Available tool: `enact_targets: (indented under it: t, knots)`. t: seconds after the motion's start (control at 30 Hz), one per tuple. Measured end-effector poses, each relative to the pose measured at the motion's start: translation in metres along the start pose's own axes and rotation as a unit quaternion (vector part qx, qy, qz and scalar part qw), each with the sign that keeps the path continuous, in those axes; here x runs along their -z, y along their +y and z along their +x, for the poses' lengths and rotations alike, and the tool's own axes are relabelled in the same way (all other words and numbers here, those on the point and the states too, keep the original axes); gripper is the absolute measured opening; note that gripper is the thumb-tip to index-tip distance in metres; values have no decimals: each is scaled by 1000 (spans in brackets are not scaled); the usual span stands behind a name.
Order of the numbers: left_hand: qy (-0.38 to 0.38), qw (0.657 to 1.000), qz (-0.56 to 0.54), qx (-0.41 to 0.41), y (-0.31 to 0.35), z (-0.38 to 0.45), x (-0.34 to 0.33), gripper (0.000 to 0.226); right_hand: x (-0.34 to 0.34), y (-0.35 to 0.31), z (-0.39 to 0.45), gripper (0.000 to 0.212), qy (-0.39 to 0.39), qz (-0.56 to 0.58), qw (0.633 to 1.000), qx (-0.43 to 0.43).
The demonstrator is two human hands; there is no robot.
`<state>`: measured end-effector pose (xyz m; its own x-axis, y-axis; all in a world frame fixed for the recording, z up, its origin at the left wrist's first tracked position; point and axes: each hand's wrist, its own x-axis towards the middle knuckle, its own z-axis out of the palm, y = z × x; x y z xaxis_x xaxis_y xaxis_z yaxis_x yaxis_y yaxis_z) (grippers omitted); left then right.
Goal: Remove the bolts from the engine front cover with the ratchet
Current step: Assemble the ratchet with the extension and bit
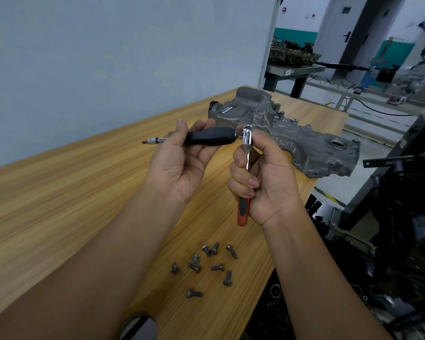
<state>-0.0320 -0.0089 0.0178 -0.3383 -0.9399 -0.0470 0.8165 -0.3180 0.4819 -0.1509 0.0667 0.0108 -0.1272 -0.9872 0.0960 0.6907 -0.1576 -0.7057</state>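
Note:
My right hand (265,177) grips a ratchet (246,153) by its chrome shaft, head up, with the red and black grip hanging below my palm. My left hand (182,158) holds a black-handled driver extension (207,136) sideways, its butt end meeting the ratchet head and its bit tip pointing left. Both hands are raised above the wooden table (71,192). The grey cast engine front cover (302,141) lies flat on the table behind my hands. Several loose bolts (206,266) are scattered on the table close to me.
The table's right edge runs close beside my right arm, with dark engine parts (390,241) beyond and below it. A plain wall stands to the left. A metal bench (295,69) with another engine part is far back.

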Motion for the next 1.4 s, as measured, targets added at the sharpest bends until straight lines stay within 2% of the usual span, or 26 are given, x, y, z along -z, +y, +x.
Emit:
enact_targets:
  t: [0.2, 0.3, 0.43, 0.57, 0.67, 0.83, 1.0, 1.13, 1.23, 1.33, 1.4]
  knots:
    - [23, 998, -22, 52, -1, -5, -5, 30, 8, -13, -8, 13, -27, -75, 997, 16]
    - [13, 999, -19, 45, -3, -8, -7, 30, 8, -20, -10, 14, -27, -106, 994, 14]
    - [-24, 999, -24, 5, -10, -14, -9, 24, 7, -17, -16, 18, -34, -38, 999, -8]
    - [-50, 996, -73, 11, -15, -20, -12, 34, 0, -16, -21, 25, -57, 33, 998, -15]
    - [-62, 993, -100, 17, -14, -23, -16, 35, -5, -18, -24, 29, -68, 36, 997, -2]
    - [-69, 989, -124, 46, -12, -31, -20, 33, -9, -21, -28, 15, -86, 0, 995, 45]
    - [-163, 984, -68, 7, -4, -36, -26, 34, -8, -30, -32, 20, -91, -97, 987, 88]
    - [-184, 983, -23, 4, -8, -35, -23, 43, -7, -28, -35, 22, -123, -79, 986, 83]
    - [-158, 987, 17, -33, -12, -29, -17, 41, -4, -13, -31, 21, -68, -34, 996, 54]
    - [-91, 988, 97, -77, -19, -17, -4, 15, 4, 10, -23, 18, 87, 0, 996, 14]
    - [-24, 990, 134, -28, -25, -9, 10, 15, 11, 23, -16, 25, 154, -31, 988, 13]
